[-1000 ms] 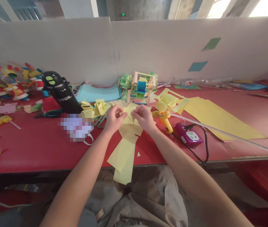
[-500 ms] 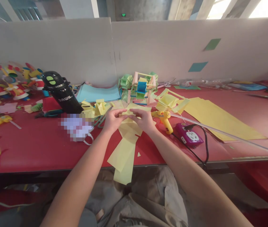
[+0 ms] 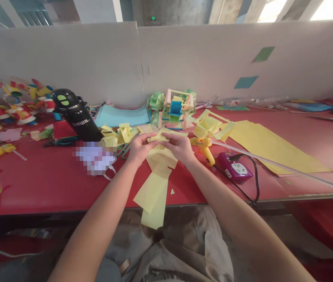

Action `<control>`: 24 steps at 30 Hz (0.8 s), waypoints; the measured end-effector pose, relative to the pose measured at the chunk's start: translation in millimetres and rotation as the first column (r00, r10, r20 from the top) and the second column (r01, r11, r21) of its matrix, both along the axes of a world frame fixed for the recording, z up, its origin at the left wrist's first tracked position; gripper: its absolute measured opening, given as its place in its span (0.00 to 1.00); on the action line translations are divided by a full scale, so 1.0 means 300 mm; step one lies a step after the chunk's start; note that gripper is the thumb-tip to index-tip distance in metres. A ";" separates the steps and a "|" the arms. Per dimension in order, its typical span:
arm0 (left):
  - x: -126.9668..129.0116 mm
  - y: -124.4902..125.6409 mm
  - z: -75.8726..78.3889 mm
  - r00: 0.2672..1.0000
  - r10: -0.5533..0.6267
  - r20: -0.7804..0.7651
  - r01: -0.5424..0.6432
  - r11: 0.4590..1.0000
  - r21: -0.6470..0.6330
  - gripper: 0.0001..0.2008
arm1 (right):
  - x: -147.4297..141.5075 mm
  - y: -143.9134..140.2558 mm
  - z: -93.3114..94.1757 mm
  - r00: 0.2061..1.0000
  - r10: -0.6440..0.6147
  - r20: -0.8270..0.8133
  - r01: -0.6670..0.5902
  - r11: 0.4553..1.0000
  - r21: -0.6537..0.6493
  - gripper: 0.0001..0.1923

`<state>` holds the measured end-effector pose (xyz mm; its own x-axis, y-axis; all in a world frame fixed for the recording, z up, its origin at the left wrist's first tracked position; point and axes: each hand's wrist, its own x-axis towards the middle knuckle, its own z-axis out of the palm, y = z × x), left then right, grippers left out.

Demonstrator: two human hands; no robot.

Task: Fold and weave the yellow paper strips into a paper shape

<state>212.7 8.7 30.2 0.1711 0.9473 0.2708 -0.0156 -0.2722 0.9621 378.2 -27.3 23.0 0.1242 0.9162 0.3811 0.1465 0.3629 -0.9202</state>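
My left hand (image 3: 141, 149) and my right hand (image 3: 179, 148) face each other over the middle of the red table. Between their thumbs and fingers they pinch a small piece of yellow paper (image 3: 158, 138), one end each. Loose yellow paper strips (image 3: 155, 188) lie under and in front of my hands, and the nearest one juts past the table edge. Just right of my right hand lies a yellow hot glue gun (image 3: 204, 147). Folded yellow paper pieces (image 3: 124, 133) rest beyond my left hand, beside green-handled scissors (image 3: 122, 151) partly hidden by that hand.
A black bottle (image 3: 76, 117) and a blurred pale item (image 3: 95, 158) stand left. A purple power socket (image 3: 235, 167) with a black cable sits right, near yellow sheets (image 3: 269, 147). Behind are a paper-and-stick wheel model (image 3: 176, 109), blue sheets (image 3: 122, 116) and a partition (image 3: 66, 58).
My fingers have shifted slightly on the small yellow paper, with the right hand's fingertips drawn a little apart from the left's. The other things stay in place.
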 end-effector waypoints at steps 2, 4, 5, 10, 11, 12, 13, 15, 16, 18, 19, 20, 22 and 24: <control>0.003 0.001 -0.001 0.999 -0.005 0.041 0.006 1.000 -0.021 0.20 | 0.000 -0.005 0.007 1.000 -0.004 -0.011 0.004 1.000 -0.007 0.23; 0.006 0.003 -0.001 0.997 -0.008 0.072 0.012 0.999 -0.049 0.20 | -0.002 -0.007 0.009 1.000 -0.006 -0.021 0.005 1.000 -0.021 0.23; 0.006 0.003 -0.001 0.996 -0.012 0.084 0.017 0.998 -0.065 0.20 | -0.003 -0.006 0.008 1.000 -0.005 -0.023 0.004 1.000 -0.025 0.23; 0.004 0.002 0.000 0.999 -0.004 0.041 0.007 0.997 -0.075 0.20 | -0.008 0.002 -0.006 0.996 -0.051 0.073 0.046 0.997 0.065 0.18; 0.003 0.002 -0.002 1.000 0.006 -0.004 -0.006 0.999 -0.040 0.20 | -0.008 0.002 -0.007 0.991 -0.074 0.112 0.064 0.994 0.090 0.16; 0.002 0.003 -0.005 0.998 0.021 -0.055 -0.021 1.000 0.007 0.19 | -0.008 0.001 -0.007 0.984 -0.094 0.149 0.079 0.991 0.108 0.15; 0.002 0.003 -0.009 0.994 0.041 -0.106 -0.035 0.998 0.061 0.18 | -0.009 0.000 -0.007 0.977 -0.110 0.180 0.089 0.989 0.119 0.15; 0.002 0.005 -0.016 0.979 0.084 -0.188 -0.056 0.987 0.154 0.16 | -0.009 -0.002 -0.006 0.968 -0.123 0.219 0.098 0.988 0.123 0.14; 0.001 0.006 -0.019 0.971 0.100 -0.217 -0.059 0.981 0.187 0.15 | -0.009 -0.003 -0.005 0.965 -0.126 0.232 0.100 0.988 0.121 0.14; 0.001 0.009 -0.023 0.959 0.120 -0.258 -0.055 0.968 0.245 0.12 | -0.009 -0.003 -0.005 0.958 -0.129 0.254 0.102 0.988 0.119 0.13; 0.001 0.010 -0.024 0.954 0.132 -0.269 -0.056 0.960 0.275 0.11 | -0.009 -0.003 -0.006 0.956 -0.131 0.263 0.102 0.987 0.121 0.13; 0.000 0.011 -0.025 0.950 0.149 -0.275 -0.060 0.950 0.305 0.10 | -0.008 -0.002 -0.007 0.953 -0.132 0.272 0.101 0.987 0.125 0.12; -0.001 0.013 -0.025 0.942 0.163 -0.294 -0.056 0.939 0.340 0.10 | -0.006 0.001 -0.010 0.949 -0.136 0.286 0.100 0.985 0.138 0.11; -0.003 0.014 -0.024 0.934 0.130 -0.334 -0.024 0.952 0.306 0.11 | -0.004 0.005 -0.014 0.947 -0.130 0.295 0.090 0.985 0.145 0.11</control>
<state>211.8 12.9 22.8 0.2340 0.8488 0.4741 0.3357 -0.5282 0.7800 377.1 -25.8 18.7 0.0818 0.8442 0.5297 0.4560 0.4409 -0.7731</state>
